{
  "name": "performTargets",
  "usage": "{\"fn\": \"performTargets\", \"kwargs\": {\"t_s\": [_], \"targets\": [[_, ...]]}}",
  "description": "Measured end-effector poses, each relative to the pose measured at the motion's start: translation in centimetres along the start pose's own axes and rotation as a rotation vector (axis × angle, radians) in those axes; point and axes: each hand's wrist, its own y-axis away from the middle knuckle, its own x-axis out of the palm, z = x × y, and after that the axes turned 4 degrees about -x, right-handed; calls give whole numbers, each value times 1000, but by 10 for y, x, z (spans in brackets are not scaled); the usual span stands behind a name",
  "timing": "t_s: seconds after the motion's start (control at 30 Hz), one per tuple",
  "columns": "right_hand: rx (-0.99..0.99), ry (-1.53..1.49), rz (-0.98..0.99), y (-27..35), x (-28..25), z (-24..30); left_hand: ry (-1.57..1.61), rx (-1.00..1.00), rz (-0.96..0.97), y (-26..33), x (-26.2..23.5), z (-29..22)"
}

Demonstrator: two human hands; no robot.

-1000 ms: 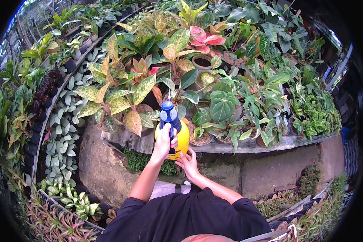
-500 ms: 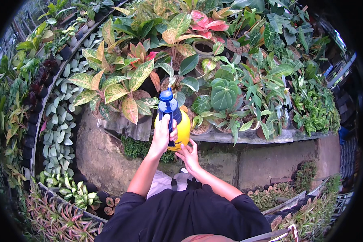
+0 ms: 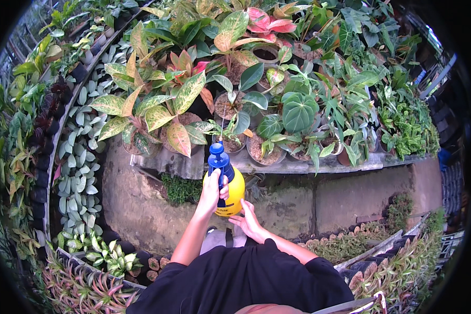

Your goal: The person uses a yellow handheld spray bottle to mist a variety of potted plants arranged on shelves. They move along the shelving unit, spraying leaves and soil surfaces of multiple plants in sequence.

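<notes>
A yellow pump sprayer (image 3: pixel 232 194) with a blue top and handle is in front of me, its nozzle pointing away toward the potted plants. My left hand (image 3: pixel 213 191) is wrapped round the blue handle. At the lower right of the yellow bottle, my right hand (image 3: pixel 249 222) has its fingers spread, with the fingertips at the bottle's base. Just beyond the nozzle stands a small pot with a leafy plant (image 3: pixel 227 131). Behind it is another pot of pale grit (image 3: pixel 226 106) with broad dark green leaves.
A grey shelf edge (image 3: pixel 319 166) carries crowded potted plants, including a pink-leaved one (image 3: pixel 267 23) at the back. Silvery-leaved plants (image 3: pixel 78 172) line the left side. A low bed with striped plants (image 3: pixel 91 282) lies near left. Bare concrete (image 3: pixel 136 209) shows below the shelf.
The sprayer and both hands have drawn back toward me and lower, away from the shelf. Pots the sprayer covered before now show. My left hand keeps its hold.
</notes>
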Motion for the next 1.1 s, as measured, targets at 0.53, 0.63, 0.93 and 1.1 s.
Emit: {"fn": "performTargets", "kwargs": {"t_s": [0.53,0.63,0.93,1.1], "targets": [[2,-218,-137,24,29,-95,-76,-132,162,37,-67,11],[102,-267,-215,31,30,-120,-60,-209,127,42,-81,29],[181,-448,-262,42,22,-147,-254,-297,247,57,-76,56],[20,-488,-359,53,10,-134,-334,-299,388,59,-53,66]]}}
